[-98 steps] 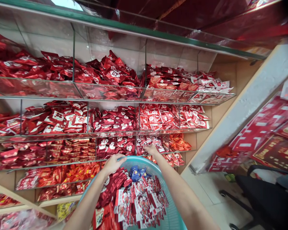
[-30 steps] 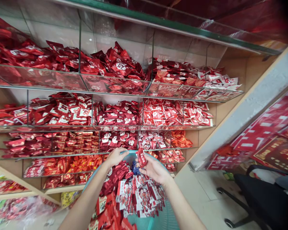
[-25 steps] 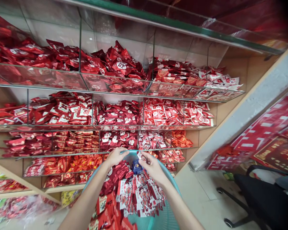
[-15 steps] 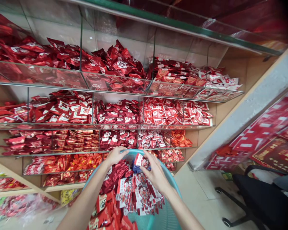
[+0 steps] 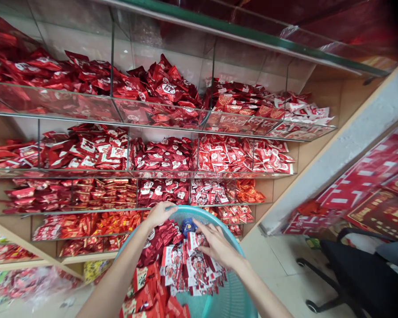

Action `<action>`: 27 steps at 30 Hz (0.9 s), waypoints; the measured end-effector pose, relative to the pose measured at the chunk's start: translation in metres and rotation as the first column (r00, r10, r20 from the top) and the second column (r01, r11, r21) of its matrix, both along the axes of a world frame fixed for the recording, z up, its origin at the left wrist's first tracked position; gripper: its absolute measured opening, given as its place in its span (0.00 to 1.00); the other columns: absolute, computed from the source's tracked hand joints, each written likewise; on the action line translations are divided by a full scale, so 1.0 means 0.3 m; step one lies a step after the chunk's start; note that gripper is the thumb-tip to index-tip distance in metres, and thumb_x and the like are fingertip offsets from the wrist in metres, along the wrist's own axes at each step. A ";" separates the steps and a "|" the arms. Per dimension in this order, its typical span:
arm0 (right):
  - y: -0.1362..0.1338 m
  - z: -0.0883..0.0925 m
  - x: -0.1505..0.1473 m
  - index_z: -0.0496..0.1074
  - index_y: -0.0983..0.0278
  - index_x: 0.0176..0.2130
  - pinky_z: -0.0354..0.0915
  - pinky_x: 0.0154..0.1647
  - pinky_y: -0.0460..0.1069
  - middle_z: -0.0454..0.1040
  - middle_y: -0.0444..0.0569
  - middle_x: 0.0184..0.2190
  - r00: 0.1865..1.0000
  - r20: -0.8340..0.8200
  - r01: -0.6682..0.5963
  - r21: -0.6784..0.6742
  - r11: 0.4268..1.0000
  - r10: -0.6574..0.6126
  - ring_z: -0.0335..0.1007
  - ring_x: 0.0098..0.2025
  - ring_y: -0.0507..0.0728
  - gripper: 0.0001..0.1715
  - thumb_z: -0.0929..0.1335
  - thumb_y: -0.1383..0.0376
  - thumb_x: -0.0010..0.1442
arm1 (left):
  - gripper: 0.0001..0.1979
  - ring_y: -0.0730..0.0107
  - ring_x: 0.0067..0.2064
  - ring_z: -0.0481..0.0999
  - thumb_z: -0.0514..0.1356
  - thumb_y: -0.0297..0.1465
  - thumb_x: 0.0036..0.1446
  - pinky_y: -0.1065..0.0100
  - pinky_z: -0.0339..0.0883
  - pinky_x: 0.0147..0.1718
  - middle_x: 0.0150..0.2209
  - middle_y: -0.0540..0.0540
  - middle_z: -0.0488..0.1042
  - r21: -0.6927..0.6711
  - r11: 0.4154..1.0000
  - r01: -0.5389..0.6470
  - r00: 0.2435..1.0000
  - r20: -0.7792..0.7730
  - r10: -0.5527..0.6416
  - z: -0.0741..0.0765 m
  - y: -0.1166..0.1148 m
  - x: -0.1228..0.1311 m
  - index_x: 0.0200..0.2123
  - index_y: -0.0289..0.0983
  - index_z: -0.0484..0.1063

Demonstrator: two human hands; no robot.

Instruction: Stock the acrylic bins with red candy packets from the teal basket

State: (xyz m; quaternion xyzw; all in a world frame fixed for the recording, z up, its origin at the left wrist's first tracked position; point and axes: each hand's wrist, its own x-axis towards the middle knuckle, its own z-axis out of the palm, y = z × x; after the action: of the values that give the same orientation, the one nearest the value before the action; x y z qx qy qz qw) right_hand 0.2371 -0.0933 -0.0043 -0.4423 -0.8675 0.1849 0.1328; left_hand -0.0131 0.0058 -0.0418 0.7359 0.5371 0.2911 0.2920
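Note:
My left hand [image 5: 159,215] grips the far left rim of a teal plastic basket [image 5: 240,298]. Inside the basket, my right hand [image 5: 217,243] has thumb and fingers around a small white-and-red snack packet [image 5: 191,240], low against a stack of matching packets [image 5: 179,267]. A blue round-looking packet [image 5: 187,226] lies just beyond those fingertips. Left of the stack are dark red packets [image 5: 157,247]. Larger red packets [image 5: 146,289] with cream panels fill the near left part. The fingers partly cover the held packet.
In front rise tiered shelves with glass-fronted compartments [image 5: 166,154] full of red packets. A black swivel chair [image 5: 361,269] stands at right, near red printed packaging [image 5: 361,176]. Plastic-wrapped packets [image 5: 36,282] lie on the floor at lower left.
My right hand has lowered the white-and-red packet toward me, from above the blue packet down onto the matching stack. The blue packet is now uncovered. My left hand stays on the rim.

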 end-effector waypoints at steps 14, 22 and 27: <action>0.004 -0.016 -0.002 0.38 0.52 0.61 0.54 0.48 0.53 0.67 0.45 0.46 1.000 -0.027 0.005 -0.028 1.000 -0.006 0.58 0.47 0.57 0.42 0.63 0.68 0.55 | 0.21 0.66 0.40 0.73 0.52 0.47 0.49 0.70 0.62 0.43 0.40 0.50 0.76 -0.019 1.000 -0.012 1.000 0.016 0.012 0.000 0.000 0.003 0.37 0.41 0.75; 0.000 -0.031 0.019 0.41 0.52 0.61 0.50 0.51 0.53 0.61 0.48 0.53 0.998 0.049 -0.043 -0.054 0.998 0.045 0.53 0.53 0.59 0.43 0.65 0.67 0.52 | 0.21 0.66 0.41 0.73 0.52 0.48 0.49 0.70 0.62 0.42 0.40 0.50 0.76 -0.035 0.999 -0.027 1.000 -0.004 0.027 0.007 -0.002 0.002 0.37 0.41 0.74; -0.001 -0.046 0.013 0.46 0.54 0.60 0.49 0.52 0.54 0.62 0.49 0.51 0.996 0.082 -0.040 -0.042 0.998 0.044 0.54 0.52 0.59 0.40 0.64 0.68 0.52 | 0.21 0.66 0.41 0.73 0.52 0.48 0.50 0.70 0.62 0.41 0.40 0.49 0.76 -0.016 1.000 -0.002 1.000 -0.001 0.002 0.005 -0.002 0.001 0.37 0.41 0.74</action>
State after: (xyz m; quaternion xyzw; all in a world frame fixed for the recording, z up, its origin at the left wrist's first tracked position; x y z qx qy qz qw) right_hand 0.2411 -0.0935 -0.0181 -0.4339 -0.8774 0.1865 0.0842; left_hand -0.0127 0.0051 -0.0402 0.7331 0.5404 0.2866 0.2973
